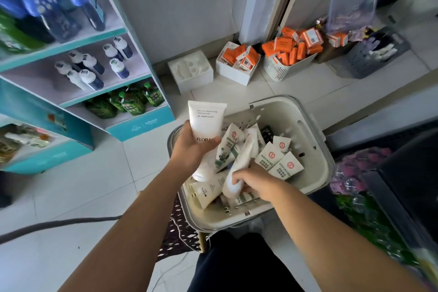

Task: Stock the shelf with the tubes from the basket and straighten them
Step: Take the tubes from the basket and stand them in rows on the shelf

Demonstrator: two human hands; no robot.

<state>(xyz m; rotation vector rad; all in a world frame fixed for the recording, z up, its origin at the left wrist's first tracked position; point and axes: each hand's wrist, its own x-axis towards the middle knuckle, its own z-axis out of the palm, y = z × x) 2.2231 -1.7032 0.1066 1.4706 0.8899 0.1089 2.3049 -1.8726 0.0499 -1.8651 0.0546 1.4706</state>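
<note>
A cream plastic basket (315,149) stands on the floor in front of me, holding several white tubes (279,161). My left hand (192,149) grips a white tube (205,121) labelled FLORA, raised over the basket's left rim with its crimped end up. My right hand (256,181) reaches into the basket and grips a second white tube (239,173) that lies slanted among the others. The teal shelf unit (139,125) stands to the left, with bottles and green pouches on its boards.
Boxes and a white bin of orange packets (288,51) sit against the back wall, beside a grey crate (376,54). A grey hose (59,223) crosses the floor at left. Purple and green wrapped goods (360,173) lie right of the basket.
</note>
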